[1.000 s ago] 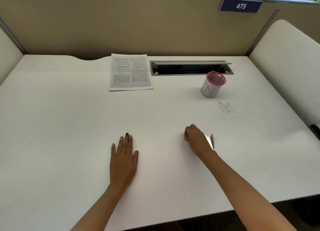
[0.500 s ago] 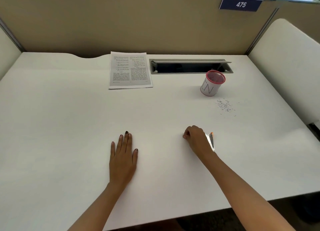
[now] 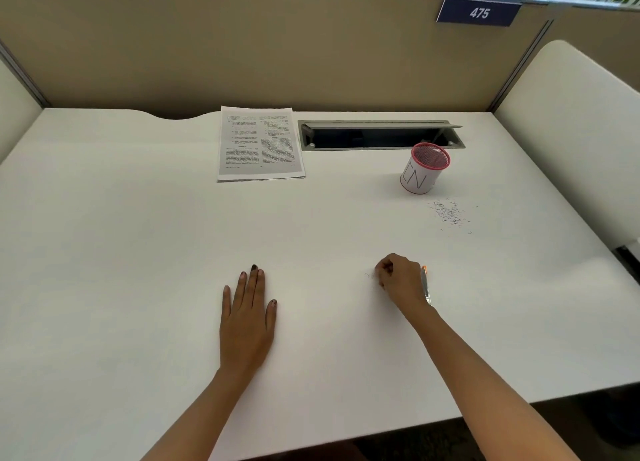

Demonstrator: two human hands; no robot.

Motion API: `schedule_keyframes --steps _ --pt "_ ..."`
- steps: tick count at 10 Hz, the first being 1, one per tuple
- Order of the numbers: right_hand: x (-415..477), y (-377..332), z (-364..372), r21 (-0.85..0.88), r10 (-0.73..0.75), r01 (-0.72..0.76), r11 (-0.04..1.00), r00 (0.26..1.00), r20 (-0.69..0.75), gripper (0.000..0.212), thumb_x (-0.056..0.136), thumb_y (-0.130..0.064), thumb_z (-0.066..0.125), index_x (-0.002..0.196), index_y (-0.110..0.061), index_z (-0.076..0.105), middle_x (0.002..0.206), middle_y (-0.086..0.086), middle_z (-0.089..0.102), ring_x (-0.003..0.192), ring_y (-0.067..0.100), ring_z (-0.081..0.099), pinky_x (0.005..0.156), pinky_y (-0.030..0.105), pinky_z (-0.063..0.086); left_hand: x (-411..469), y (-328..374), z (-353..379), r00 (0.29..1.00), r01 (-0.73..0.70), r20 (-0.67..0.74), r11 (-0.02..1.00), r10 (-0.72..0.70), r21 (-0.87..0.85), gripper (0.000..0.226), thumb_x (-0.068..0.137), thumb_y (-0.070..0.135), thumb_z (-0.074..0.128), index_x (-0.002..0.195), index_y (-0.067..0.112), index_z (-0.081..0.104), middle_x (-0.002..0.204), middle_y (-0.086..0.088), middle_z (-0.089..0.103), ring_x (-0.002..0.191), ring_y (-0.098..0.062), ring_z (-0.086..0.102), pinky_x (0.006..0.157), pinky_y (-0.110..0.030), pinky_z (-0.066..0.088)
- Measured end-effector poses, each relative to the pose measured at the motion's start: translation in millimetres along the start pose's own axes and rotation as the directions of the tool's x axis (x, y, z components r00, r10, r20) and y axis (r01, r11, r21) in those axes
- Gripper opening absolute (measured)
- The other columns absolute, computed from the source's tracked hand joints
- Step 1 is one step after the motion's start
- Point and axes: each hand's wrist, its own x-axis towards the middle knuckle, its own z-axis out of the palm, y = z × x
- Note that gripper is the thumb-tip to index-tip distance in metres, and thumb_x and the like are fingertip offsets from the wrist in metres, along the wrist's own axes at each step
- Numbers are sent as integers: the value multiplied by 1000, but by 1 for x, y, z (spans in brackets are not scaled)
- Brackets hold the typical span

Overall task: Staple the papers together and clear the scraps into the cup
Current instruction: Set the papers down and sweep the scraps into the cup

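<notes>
Spreading across nearly the whole view, the white desk (image 3: 138,239) is backed by a tan partition (image 3: 242,45) that carries a dark blue plate (image 3: 478,12) reading 475. Set into the desk's far edge, a grey cable tray (image 3: 381,135) stands with its lid raised; its inside is dark and what it holds cannot be made out. Just left of that tray lie the papers (image 3: 260,144), a neat stack square to the desk edge, the top sheet printed in two columns of small text. Whether a staple already joins them cannot be told.

Near the tray's right end stands the cup (image 3: 424,168), white-walled with large letters drawn on its side, a pink rim and pink mesh showing inside the mouth. Its contents cannot be seen. Just in front and to the right of the cup, the scraps (image 3: 449,214) lie scattered loose on the desk as tiny dark specks, apart from the cup.

On the near part of the desk, the left hand (image 3: 247,317) lies flat, palm down, fingers together and extended, gripping nothing. Well apart from it, the right hand (image 3: 401,278) is curled into a loose fist, its fingertips pinched close to the desk beside one small speck. A slim silver tool with an orange tip (image 3: 425,284) shows along its outer edge; whether the hand grips it cannot be told.
</notes>
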Motion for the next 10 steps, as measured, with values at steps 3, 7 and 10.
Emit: schedule_keyframes --steps 3,7,10 --pt "-6 -18 3 13 72 -72 997 997 -26 15 76 -6 62 63 -4 68 72 7 72 67 18 58 46 15 31 0 0 1 1000 2 0 1000 -2 -8 61 97 38 21 150 10 26 158 -2 26 146 -19 23 119 -42 10" --pt "2 -33 15 -301 44 -13 954 994 96 36 73 -5 58 55 -12 28 56 3 34 62 26 38 43 25 15 0 1 0 1000 4 1 1000 -4 -12 60 97 38 23 150 11 28 157 -3 28 145 -19 25 120 -41 9" --pt "-5 -9 3 432 224 -231 871 972 70 11 76 -2 61 73 -5 51 67 11 64 53 18 60 62 33 51 0 1 -1 1000 5 1 1000 -5 -15 60 96 37 23 149 10 29 157 -3 29 145 -20 27 119 -41 10"
